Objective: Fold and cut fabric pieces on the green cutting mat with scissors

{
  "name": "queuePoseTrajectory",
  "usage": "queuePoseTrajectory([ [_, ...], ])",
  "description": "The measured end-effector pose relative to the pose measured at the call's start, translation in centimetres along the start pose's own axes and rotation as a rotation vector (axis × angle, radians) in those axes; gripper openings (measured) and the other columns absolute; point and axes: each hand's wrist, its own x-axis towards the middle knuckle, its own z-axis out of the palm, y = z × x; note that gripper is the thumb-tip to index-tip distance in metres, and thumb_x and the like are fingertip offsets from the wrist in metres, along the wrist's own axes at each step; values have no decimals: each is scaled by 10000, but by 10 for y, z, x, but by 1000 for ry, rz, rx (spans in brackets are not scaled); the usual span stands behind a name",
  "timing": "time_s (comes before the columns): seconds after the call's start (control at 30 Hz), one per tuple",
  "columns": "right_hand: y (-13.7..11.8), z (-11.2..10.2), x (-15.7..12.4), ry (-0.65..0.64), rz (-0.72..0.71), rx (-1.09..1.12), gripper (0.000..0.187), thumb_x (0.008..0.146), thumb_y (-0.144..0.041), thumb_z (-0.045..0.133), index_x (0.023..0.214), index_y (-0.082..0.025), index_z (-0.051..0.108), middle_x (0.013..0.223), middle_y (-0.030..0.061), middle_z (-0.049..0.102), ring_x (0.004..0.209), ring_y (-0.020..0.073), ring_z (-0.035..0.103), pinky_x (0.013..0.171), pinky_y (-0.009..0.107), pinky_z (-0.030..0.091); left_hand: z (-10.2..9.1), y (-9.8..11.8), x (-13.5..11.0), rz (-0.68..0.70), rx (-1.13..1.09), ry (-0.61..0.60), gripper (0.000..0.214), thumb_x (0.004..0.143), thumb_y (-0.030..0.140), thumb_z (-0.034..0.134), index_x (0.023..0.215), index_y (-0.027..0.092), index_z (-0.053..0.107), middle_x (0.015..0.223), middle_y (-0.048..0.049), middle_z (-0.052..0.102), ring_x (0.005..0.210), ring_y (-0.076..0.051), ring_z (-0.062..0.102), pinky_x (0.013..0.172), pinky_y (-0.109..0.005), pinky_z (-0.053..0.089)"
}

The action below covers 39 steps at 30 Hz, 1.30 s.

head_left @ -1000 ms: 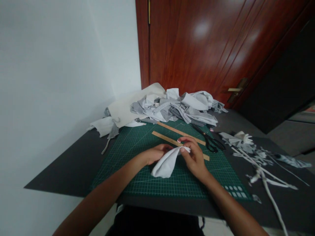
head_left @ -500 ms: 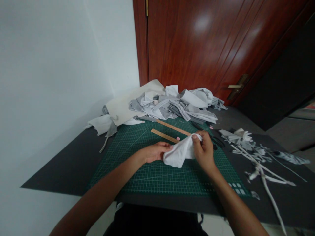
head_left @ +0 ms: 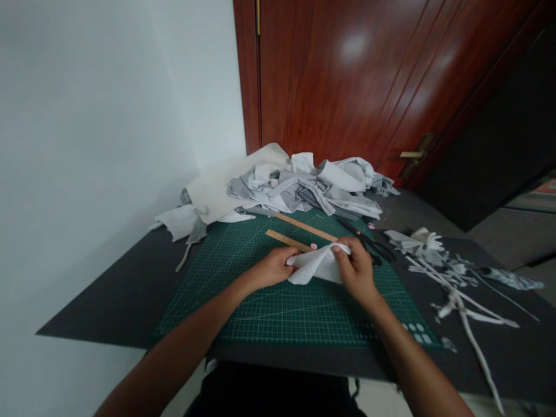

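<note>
A small piece of white cloth [head_left: 313, 266] is held between both my hands just above the green cutting mat [head_left: 260, 301]. My left hand [head_left: 270, 269] pinches its left end, fingers closed on the fabric. My right hand [head_left: 355, 268] grips the right end, thumb and fingers folded over it. Two wooden rulers [head_left: 304, 227] lie on the mat just beyond my hands. A small pink object [head_left: 313, 246] sits by the nearer ruler.
A heap of grey and white cloth pieces [head_left: 299, 185] lies at the mat's far edge against a red-brown door [head_left: 369, 81]. Black scissors [head_left: 369, 242] rest right of the rulers. Cut strips and scraps [head_left: 456, 278] are strewn over the dark table [head_left: 117, 289] to the right.
The cloth was lifted and shifted right, then lowered and drawn in; my left hand, open beside it half a second ago, now pinches its left end.
</note>
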Motion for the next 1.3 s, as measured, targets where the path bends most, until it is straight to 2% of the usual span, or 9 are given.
queuePoseTrajectory([
  [0.1,-8,4,3,-83,257,233,278,873,-507,663,825,-241,598,660,-33,583,574,160,519,536,279,416,-5,3,-4,35,-97,-191,226,725,209,741,937,166,671,969,-36,663,901,-193,592,773,-290,436],
  [0.17,-12,7,4,-149,464,422,385,801,-606,711,807,-248,569,598,-62,531,491,134,452,465,255,367,-2,7,-7,66,-356,-300,484,753,458,791,1120,176,649,1134,-77,657,1041,-231,594,880,-332,450],
  [0.3,-17,16,0,-310,760,647,497,684,-669,794,804,-251,554,570,-80,519,443,116,432,430,238,347,17,18,-9,20,-890,-354,958,710,944,487,1256,163,580,1168,-141,659,1078,-271,620,937,-387,452],
  [0.47,-17,23,-7,-380,792,651,493,686,-658,806,789,-238,570,593,-71,545,466,115,465,440,239,357,35,29,-13,-12,-911,-295,893,623,637,875,1319,180,551,1161,-104,667,1022,-237,628,894,-338,465],
  [0.6,-13,21,-5,-342,804,625,485,676,-631,831,811,-231,593,583,-77,552,470,109,463,432,228,341,37,30,-14,-136,-907,-250,708,625,485,925,1177,153,630,1054,-79,693,891,-195,636,813,-305,476],
  [0.83,-5,13,1,-364,855,598,488,672,-629,834,804,-204,632,605,-49,620,487,125,521,469,249,393,26,21,-8,-311,-933,-51,525,591,491,913,859,133,638,759,-3,628,665,-125,551,629,-250,390],
  [1.0,2,17,-1,-330,815,560,477,696,-635,811,803,-204,638,624,-47,619,513,129,524,495,255,399,21,20,-3,-283,-809,76,524,658,603,828,780,143,608,689,21,571,618,-105,486,585,-239,343],
  [1.17,4,19,-4,-375,770,511,450,731,-640,778,820,-229,620,606,-64,582,488,124,487,451,240,358,23,15,-3,-192,-617,-41,605,581,612,873,885,133,663,787,-17,648,667,-137,547,589,-242,379],
  [1.3,8,18,-2,-387,714,431,438,754,-642,747,829,-228,625,614,-56,576,506,133,486,459,243,359,15,10,-3,-239,-456,-80,553,642,648,812,768,140,634,686,9,588,590,-112,475,526,-231,312],
])
